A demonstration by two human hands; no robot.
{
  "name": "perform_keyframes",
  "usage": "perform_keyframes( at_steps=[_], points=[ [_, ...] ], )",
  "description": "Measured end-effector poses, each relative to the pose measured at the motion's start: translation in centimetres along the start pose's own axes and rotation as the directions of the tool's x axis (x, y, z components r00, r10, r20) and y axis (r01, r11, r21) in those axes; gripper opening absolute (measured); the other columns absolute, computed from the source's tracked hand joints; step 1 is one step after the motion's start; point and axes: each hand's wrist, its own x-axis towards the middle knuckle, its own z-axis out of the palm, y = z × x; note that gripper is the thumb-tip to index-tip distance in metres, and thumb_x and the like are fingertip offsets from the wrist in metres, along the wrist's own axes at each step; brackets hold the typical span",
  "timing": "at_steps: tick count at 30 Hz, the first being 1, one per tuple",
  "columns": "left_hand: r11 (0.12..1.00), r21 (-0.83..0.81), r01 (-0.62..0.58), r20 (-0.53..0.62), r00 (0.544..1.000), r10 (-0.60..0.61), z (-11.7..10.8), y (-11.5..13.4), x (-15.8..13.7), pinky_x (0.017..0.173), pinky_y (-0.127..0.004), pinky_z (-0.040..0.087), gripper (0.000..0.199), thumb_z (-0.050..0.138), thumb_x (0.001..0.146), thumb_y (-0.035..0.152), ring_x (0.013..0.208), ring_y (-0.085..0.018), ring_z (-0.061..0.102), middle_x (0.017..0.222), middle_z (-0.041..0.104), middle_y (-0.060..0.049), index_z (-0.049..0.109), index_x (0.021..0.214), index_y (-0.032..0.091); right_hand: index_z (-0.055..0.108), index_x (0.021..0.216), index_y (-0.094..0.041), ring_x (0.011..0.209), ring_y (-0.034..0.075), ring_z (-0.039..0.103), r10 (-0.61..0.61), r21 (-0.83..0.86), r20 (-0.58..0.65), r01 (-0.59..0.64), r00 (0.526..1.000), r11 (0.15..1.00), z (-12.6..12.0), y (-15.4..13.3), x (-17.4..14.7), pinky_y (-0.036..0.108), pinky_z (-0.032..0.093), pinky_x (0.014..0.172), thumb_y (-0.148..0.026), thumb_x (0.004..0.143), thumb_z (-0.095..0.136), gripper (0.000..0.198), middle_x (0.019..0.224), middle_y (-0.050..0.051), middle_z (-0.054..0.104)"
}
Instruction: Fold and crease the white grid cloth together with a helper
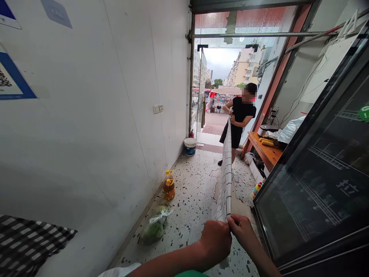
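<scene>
A long white cloth with thin dark grid lines (226,181) is stretched taut, folded narrow, from my hands toward the doorway. My left hand (216,240) is closed in a fist around its near end. Right beside it, my right hand (240,229) pinches the same end between thumb and fingers. At the far end, a person in black (240,111) grips the cloth with both hands. Between us the cloth hangs above the speckled floor, its lower edge drooping to the left.
Along the left wall stand bottles of yellow oil (169,188), a bag of green vegetables (155,227) and a white-and-blue bucket (190,146). A glass-door fridge (317,184) takes up the right side. Behind it, a wooden table (269,156) holds corn cobs (266,142).
</scene>
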Motion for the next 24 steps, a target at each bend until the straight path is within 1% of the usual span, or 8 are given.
perform_keyframes(
  at_steps=[5, 9, 13, 18, 24],
  points=[
    [1.0, -0.013, 0.003, -0.015, 1.0, -0.003, 0.0, 0.1, -0.1, 0.086, -0.048, 0.06, 0.034, 0.045, 0.092, 0.016, 0.1, -0.036, 0.073, 0.108, 0.075, -0.019, 0.071, 0.11, 0.007, 0.029, 0.051, -0.025, 0.058, 0.012, 0.029, -0.013, 0.002, 0.004, 0.013, 1.0, 1.0, -0.1, 0.3, -0.1, 0.029, 0.022, 0.057, -0.06, 0.063, 0.036, 0.038, 0.056, -0.004, 0.025],
    [0.999, 0.048, -0.009, 0.025, 1.0, 0.008, -0.3, 0.6, -0.5, 0.083, -0.047, 0.061, 0.032, 0.045, 0.091, 0.014, 0.098, -0.036, 0.073, 0.107, 0.075, -0.018, 0.071, 0.107, 0.007, 0.028, 0.051, -0.024, 0.057, 0.012, 0.029, -0.038, 0.002, 0.008, 0.038, 0.999, 0.999, -0.2, 0.6, -0.2, 0.029, 0.02, 0.057, -0.059, 0.064, 0.038, 0.038, 0.056, -0.004, 0.024],
    [0.997, 0.072, -0.036, 0.029, 0.999, 0.034, -0.1, 0.8, -0.7, 0.08, -0.049, 0.061, 0.031, 0.045, 0.09, 0.014, 0.093, -0.037, 0.074, 0.103, 0.075, -0.018, 0.071, 0.104, 0.006, 0.026, 0.051, -0.025, 0.057, 0.011, 0.027, -0.019, 0.001, 0.034, 0.019, 0.999, 1.0, -0.4, 0.5, -0.5, 0.029, 0.019, 0.057, -0.059, 0.063, 0.037, 0.038, 0.055, -0.004, 0.022],
    [0.999, 0.038, -0.03, 0.022, 0.999, 0.029, 0.0, 1.0, -0.9, 0.082, -0.051, 0.061, 0.032, 0.044, 0.091, 0.017, 0.096, -0.038, 0.073, 0.104, 0.075, -0.019, 0.071, 0.106, 0.006, 0.028, 0.051, -0.024, 0.057, 0.012, 0.028, -0.007, 0.024, 0.054, 0.005, 0.999, 1.0, -0.8, 0.4, -0.9, 0.029, 0.021, 0.057, -0.058, 0.062, 0.038, 0.037, 0.055, -0.004, 0.024],
    [0.999, 0.042, -0.021, 0.052, 0.998, 0.019, -0.4, 1.6, -0.9, 0.085, -0.05, 0.061, 0.033, 0.044, 0.091, 0.016, 0.099, -0.037, 0.073, 0.107, 0.075, -0.019, 0.071, 0.108, 0.006, 0.029, 0.049, -0.024, 0.057, 0.012, 0.03, -0.015, 0.02, 0.051, 0.014, 0.999, 1.0, -0.8, 0.7, -0.9, 0.029, 0.021, 0.056, -0.056, 0.061, 0.037, 0.035, 0.054, -0.003, 0.026]
  ],
)
